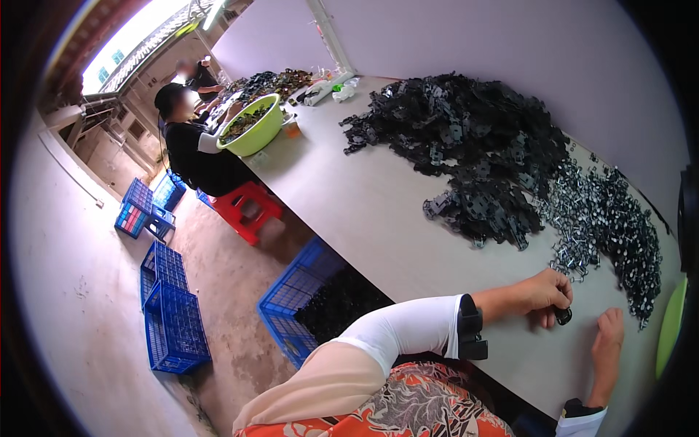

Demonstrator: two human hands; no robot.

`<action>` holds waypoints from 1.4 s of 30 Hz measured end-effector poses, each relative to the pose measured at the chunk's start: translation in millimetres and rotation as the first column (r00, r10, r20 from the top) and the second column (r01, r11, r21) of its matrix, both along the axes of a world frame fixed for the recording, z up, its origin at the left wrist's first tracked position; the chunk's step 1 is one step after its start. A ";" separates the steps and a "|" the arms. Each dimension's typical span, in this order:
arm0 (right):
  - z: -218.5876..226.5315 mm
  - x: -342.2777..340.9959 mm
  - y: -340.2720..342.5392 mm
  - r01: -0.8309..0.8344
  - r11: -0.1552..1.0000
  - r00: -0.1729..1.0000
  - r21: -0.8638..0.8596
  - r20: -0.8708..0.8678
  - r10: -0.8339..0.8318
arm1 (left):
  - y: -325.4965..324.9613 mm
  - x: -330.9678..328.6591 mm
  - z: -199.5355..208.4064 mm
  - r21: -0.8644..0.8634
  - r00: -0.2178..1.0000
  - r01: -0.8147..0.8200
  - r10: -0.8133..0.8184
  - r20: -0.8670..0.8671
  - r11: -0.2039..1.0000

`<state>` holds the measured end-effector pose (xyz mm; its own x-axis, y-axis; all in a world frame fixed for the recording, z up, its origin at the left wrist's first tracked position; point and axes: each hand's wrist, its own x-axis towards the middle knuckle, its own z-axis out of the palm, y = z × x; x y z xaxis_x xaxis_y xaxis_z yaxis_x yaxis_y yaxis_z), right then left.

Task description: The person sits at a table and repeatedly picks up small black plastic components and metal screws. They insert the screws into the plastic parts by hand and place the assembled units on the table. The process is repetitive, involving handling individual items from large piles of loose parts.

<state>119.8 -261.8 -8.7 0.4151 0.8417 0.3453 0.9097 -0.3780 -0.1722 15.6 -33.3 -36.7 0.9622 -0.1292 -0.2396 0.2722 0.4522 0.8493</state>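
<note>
I have the left hand (pixel 545 293) over the right-hand part of the worktop (pixel 320 178), between the near edge and a heap of silver pins (pixel 579 215). Its fingers and thumb are pinched on a small black part (pixel 563 315); I cannot tell whether that part also touches the surface beneath. The right hand (pixel 610 333) is close by, to the right of the part and apart from it, with its fingers curled in; I cannot tell whether they grasp anything.

A white sleeve (pixel 411 328) covers part of the left arm, and I see a black box (pixel 472 331) strapped near that wrist. The pins spread toward the far edge, mixed at their right side with darker pieces (pixel 641 266). To their left, a much bigger pile of black plates (pixel 466 138) runs along the far edge, beside the pale wall (pixel 510 36). A green basin (pixel 671 331) shows partly at the extreme right.

Toward the left end of the worktop I have a green bowl (pixel 263 137) full of small pieces by the near edge, and a co-worker (pixel 193 156) on a red stool (pixel 244 211). Below the near edge, a blue crate (pixel 280 309) holds black pieces (pixel 338 306)
</note>
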 end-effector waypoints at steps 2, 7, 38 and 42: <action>-2.5 -0.2 -5.5 0.008 0.999 0.999 0.041 -0.043 -0.006 | -2.6 5.6 -2.3 -0.008 1.000 0.020 -0.020 0.011 1.000; -4.9 -4.2 -4.4 -0.038 0.953 0.994 0.301 -0.089 0.067 | -3.0 3.7 -3.6 -0.007 1.000 0.017 -0.017 0.005 1.000; 3.0 -50.1 55.9 -0.043 0.911 0.974 0.409 -0.186 0.129 | 12.0 -5.9 8.3 -0.315 0.992 0.064 -0.094 -0.081 0.947; 5.1 -51.6 55.2 -0.057 0.930 0.965 0.363 -0.218 0.145 | 8.0 -5.9 9.4 -0.240 0.994 0.060 -0.081 -0.078 0.969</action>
